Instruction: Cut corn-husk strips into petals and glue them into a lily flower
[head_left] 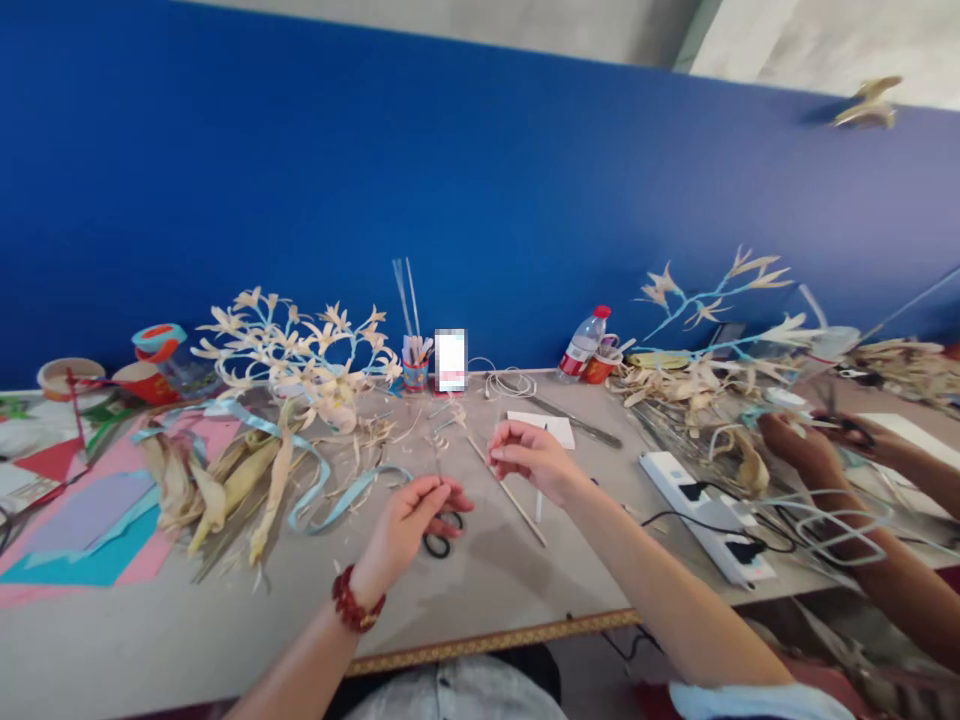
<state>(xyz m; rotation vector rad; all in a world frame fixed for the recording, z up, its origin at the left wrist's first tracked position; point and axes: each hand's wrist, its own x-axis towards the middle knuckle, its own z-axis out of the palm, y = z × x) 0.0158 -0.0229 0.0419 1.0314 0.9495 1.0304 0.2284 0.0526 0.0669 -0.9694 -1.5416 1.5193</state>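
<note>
At four o'clock from the left hand (411,518), black, loop-handled scissors (447,541) lie, presumably for ready reach; the right hand (534,460) also seems pinched, both grips indiscernible.

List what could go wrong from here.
1. The left hand is right by the black-handled scissors on the grey table; it might knock them or get nicked.
2. The thin, straight, pale stick near the right hand could roll if bumped.
3. The thin black cable across the white rectangular power strip runs close to the right forearm and might snag.
</note>
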